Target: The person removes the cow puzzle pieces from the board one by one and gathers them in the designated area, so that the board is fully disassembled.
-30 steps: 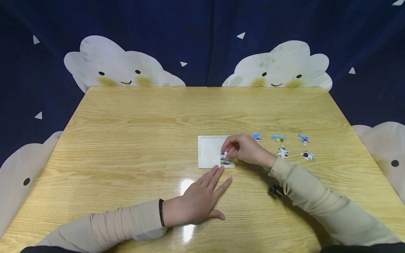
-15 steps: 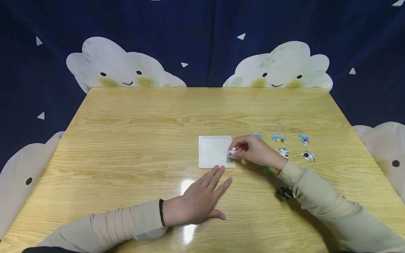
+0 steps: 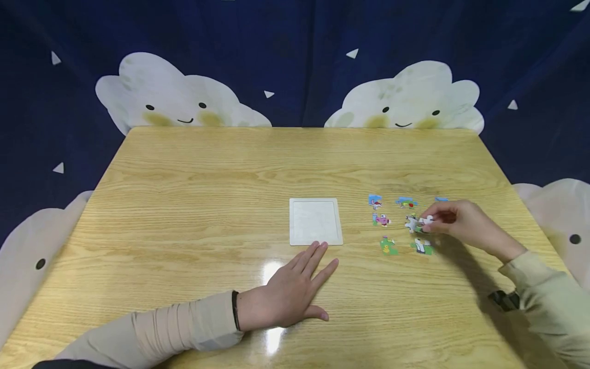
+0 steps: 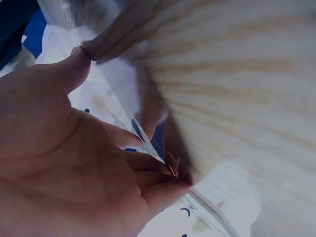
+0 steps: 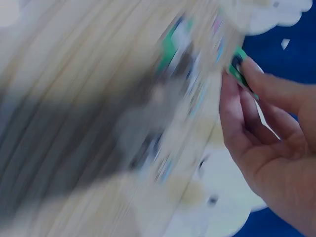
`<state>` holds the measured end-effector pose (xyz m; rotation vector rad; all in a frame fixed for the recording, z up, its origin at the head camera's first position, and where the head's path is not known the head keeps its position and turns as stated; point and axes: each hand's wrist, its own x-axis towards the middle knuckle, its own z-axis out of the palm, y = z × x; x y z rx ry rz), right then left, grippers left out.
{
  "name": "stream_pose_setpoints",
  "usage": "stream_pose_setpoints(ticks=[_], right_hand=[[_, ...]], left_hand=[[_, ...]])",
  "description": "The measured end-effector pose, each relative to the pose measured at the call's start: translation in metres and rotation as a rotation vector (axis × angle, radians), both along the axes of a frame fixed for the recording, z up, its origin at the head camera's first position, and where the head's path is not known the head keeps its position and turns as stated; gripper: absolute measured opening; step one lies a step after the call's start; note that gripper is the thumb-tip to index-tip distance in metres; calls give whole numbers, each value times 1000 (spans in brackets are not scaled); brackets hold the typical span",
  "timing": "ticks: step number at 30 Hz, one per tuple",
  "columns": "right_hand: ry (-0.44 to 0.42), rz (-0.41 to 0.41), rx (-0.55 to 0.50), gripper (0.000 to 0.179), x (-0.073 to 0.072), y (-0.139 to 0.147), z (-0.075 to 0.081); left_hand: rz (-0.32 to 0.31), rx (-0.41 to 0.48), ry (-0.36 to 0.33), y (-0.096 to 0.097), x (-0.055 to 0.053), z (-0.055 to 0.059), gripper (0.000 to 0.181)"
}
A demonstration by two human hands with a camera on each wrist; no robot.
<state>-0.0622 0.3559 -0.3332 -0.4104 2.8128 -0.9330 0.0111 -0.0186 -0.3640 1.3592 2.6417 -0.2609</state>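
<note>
My right hand (image 3: 470, 228) pinches a jigsaw puzzle piece (image 5: 237, 64) between thumb and fingers; green and black show on it in the right wrist view. It is raised among the loose pieces, overlapping a white piece (image 3: 411, 223) in the head view. My left hand (image 3: 290, 294) lies with fingers spread on the table, two fingertips at the near edge of a white puzzle tray (image 3: 292, 223). The tray's recessed middle is bare. In the left wrist view the left thumb (image 4: 74, 66) and fingertips touch the wood-grain tabletop.
Several loose puzzle pieces lie in rough rows right of the tray, among them a pink one (image 3: 381, 220), a green one with yellow (image 3: 388, 246) and a blue-topped one (image 3: 406, 202). My right hand partly covers others. A dark blue curtain (image 3: 295, 61) hangs behind the wooden table (image 3: 184, 205).
My right hand has lifted the puzzle piece off the tray's right side and carried it rightward over the loose pieces. My left hand has stayed at the tray's near edge.
</note>
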Motion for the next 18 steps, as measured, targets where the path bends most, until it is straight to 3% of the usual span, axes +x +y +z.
stream_pose_setpoints(ticks=[4, 8, 10, 15, 18], right_hand=[[-125, -3, 51, 15, 8, 34, -5], [-213, 3, 55, 20, 13, 49, -14], [-188, 9, 74, 20, 15, 52, -17], [53, 59, 167, 21, 17, 51, -23], [132, 62, 195, 24, 18, 50, -25]], left_hand=[[-1, -1, 2, -1, 0, 0, 92], [1, -2, 10, -2, 0, 0, 92], [2, -1, 15, -3, 0, 0, 92], [2, 1, 28, -3, 0, -1, 91], [0, 7, 32, -3, 0, -1, 91]])
